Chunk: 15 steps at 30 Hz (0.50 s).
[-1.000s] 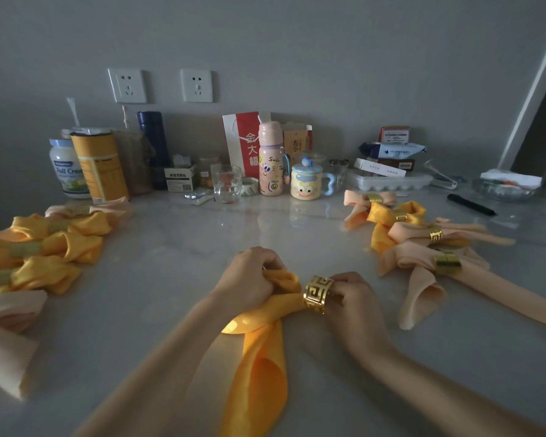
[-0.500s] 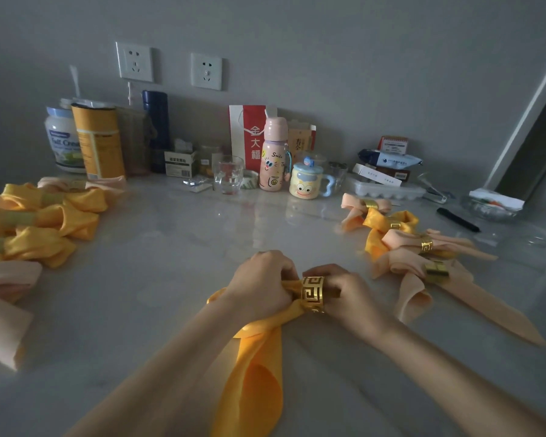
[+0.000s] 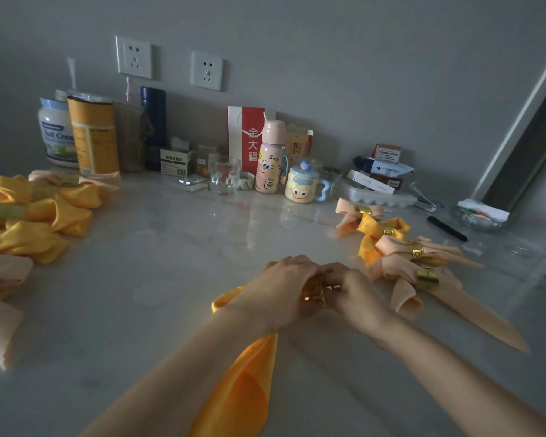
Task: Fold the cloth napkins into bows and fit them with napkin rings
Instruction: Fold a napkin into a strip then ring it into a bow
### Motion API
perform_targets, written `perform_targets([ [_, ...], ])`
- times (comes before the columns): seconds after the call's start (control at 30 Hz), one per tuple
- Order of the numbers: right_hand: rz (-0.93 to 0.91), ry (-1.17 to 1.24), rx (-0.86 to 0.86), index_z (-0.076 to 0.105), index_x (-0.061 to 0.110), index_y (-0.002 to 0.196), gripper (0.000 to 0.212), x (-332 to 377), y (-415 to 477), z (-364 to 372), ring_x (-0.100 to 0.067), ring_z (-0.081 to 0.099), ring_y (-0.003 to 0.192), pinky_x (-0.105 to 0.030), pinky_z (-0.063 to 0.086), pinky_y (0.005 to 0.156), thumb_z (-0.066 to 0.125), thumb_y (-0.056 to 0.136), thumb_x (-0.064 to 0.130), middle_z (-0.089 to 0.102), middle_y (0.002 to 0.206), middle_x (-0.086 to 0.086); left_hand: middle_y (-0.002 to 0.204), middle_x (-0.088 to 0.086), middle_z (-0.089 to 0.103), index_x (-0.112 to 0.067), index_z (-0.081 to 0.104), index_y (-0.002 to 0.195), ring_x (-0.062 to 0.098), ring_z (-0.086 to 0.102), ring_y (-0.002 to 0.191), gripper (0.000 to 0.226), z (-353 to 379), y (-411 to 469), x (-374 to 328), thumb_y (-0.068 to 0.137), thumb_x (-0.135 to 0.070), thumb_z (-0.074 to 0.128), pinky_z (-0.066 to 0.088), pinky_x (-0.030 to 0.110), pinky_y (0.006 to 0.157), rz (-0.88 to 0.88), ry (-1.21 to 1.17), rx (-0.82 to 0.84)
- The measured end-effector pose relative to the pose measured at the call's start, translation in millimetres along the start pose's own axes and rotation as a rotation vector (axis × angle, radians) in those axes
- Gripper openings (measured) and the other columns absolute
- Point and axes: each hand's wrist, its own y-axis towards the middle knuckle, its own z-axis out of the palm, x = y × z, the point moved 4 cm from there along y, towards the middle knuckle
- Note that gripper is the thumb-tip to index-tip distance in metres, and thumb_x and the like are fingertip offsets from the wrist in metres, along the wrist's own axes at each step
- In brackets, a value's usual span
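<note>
- Fingers (image 3: 300, 263) of the left hand (image 3: 278, 291) curl tightly over the bunched middle of the napkin (image 3: 243, 383), and its yellow tail trails towards the camera across the table (image 3: 171, 279).
- At far left lies a pile (image 3: 38, 216) of folded yellow and peach napkins. I cannot make out a gold ring on any of them, so I judge they are waiting for theirs.
- The ring (image 3: 314, 293) sits between the two hands, and only a sliver of gold shows. A second ago it stood in plain view at the napkin's right end, beside the right hand and clear of the left.
- The right hand (image 3: 356, 298) has closed in until its knuckles meet the left. Its fingers bend round the ring's right side and grip it, but the fingertips are hidden.
- I take this to mean the ring has slid leftward along the cloth to the bow's waist. The fitting step looks almost done, leaving the ring to be seated and the loops spread.
- At right, near the right hand but apart from it, the bows (image 3: 407, 257) already wear their gold rings, so this napkin probably joins them.
</note>
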Motion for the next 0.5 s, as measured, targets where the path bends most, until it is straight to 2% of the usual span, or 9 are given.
perform_targets([
  [0.07,0.059,0.082,0.025,0.071,-0.002,0.085,0.015,-1.4,-3.3,1.5,-0.019,0.058,0.087,-0.03,0.045,0.079,0.057,0.082,-0.007,0.065,0.093,-0.012,0.113,-0.004,0.058,-0.021,0.055,0.117,0.016,0.053,0.105,0.036,0.2,0.2,0.4,0.083,-0.025,0.065,0.033,0.021,0.081,-0.004,0.008,0.002],
  [0.1,0.098,0.141,0.045,0.071,0.002,0.084,0.015,-1.9,-5.2,1.8,-0.017,0.059,0.083,-0.028,0.046,0.076,0.058,0.083,-0.003,0.067,0.09,-0.013,0.112,-0.004,0.059,-0.021,0.054,0.116,0.016,0.054,0.104,0.036,-0.1,-0.1,1.2,0.082,-0.023,0.065,0.031,0.02,0.078,-0.013,0.02,0.008],
  [0.2,0.182,0.278,0.03,0.072,0.003,0.09,0.012,-5.6,-8.1,-5.5,-0.006,0.059,0.075,-0.012,0.043,0.067,0.061,0.087,0.008,0.069,0.085,-0.002,0.112,-0.006,0.058,-0.023,0.053,0.114,0.018,0.053,0.105,0.035,-7.5,-1.3,10.1,0.081,-0.021,0.064,0.032,0.021,0.081,-0.041,0.097,-0.005],
  [0.27,0.166,0.228,-0.037,0.071,0.002,0.091,0.018,-9.5,-7.5,-17.7,0.002,0.058,0.079,-0.008,0.042,0.073,0.059,0.09,0.015,0.068,0.088,0.007,0.113,-0.007,0.058,-0.023,0.054,0.115,0.018,0.052,0.107,0.034,-13.5,-2.7,20.7,0.082,-0.021,0.062,0.03,0.02,0.081,-0.077,0.145,-0.018],
  [0.33,0.158,0.173,-0.062,0.07,0.001,0.09,0.026,-14.0,-8.4,-23.4,-0.004,0.06,0.081,-0.017,0.047,0.077,0.057,0.092,0.023,0.069,0.09,0.0,0.113,-0.007,0.059,-0.023,0.056,0.116,0.016,0.054,0.106,0.035,-16.3,-4.1,29.8,0.082,-0.022,0.064,0.031,0.02,0.079,-0.115,0.105,-0.021],
  [0.4,0.19,0.217,-0.043,0.065,-0.002,0.091,0.03,-15.0,-9.4,-21.0,-0.015,0.064,0.077,-0.024,0.053,0.07,0.052,0.094,0.024,0.066,0.085,-0.01,0.113,-0.006,0.06,-0.023,0.058,0.116,0.016,0.054,0.106,0.037,-16.4,-4.3,32.9,0.08,-0.024,0.067,0.034,0.023,0.084,-0.118,0.076,-0.022],
  [0.5,0.171,0.187,-0.08,0.057,0.003,0.088,0.022,-9.5,-4.9,-19.8,-0.024,0.066,0.067,-0.03,0.054,0.06,0.046,0.097,0.019,0.061,0.076,-0.011,0.111,-0.006,0.06,-0.023,0.059,0.115,0.017,0.051,0.106,0.037,-16.1,-3.2,33.6,0.079,-0.025,0.068,0.03,0.024,0.085,-0.128,0.091,-0.025],
])
